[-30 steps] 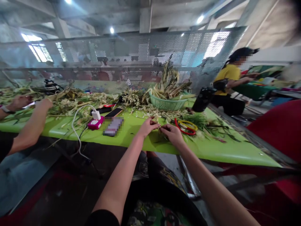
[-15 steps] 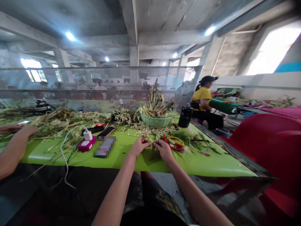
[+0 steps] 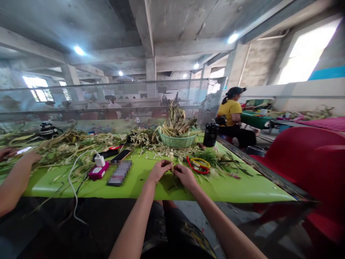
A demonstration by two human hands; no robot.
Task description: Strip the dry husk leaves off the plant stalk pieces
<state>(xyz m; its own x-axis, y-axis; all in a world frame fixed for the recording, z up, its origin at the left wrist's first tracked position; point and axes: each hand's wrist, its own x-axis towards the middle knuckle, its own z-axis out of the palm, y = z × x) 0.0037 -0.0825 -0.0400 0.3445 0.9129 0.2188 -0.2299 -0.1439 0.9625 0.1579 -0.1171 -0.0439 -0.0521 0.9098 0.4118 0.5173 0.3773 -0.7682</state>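
Observation:
Over the green tabletop (image 3: 145,187), my left hand (image 3: 160,171) and my right hand (image 3: 185,176) meet fingertip to fingertip. Both pinch one small pale bundle of dried plant strips (image 3: 171,155); its knobby top sticks up above the fingers and thin ends hang below. The exact kind of plant is too small to make out. Just right of my right hand lies a tool with red and yellow looped handles (image 3: 201,165). Beyond my hands, pale plant scraps are scattered before a green basket (image 3: 178,141) full of dried leaves.
Left of my hands lie a phone (image 3: 120,173), a dark phone-like slab (image 3: 122,155) and a pink power block (image 3: 98,172) with a white cable. A black canister (image 3: 211,135) stands right of the basket. A neighbour's arm (image 3: 18,180) reaches in from the left. A red chair (image 3: 304,158) is at right.
My hands stay close together; the held bundle now stands more upright, its pale top showing above the fingers. The view has shifted slightly.

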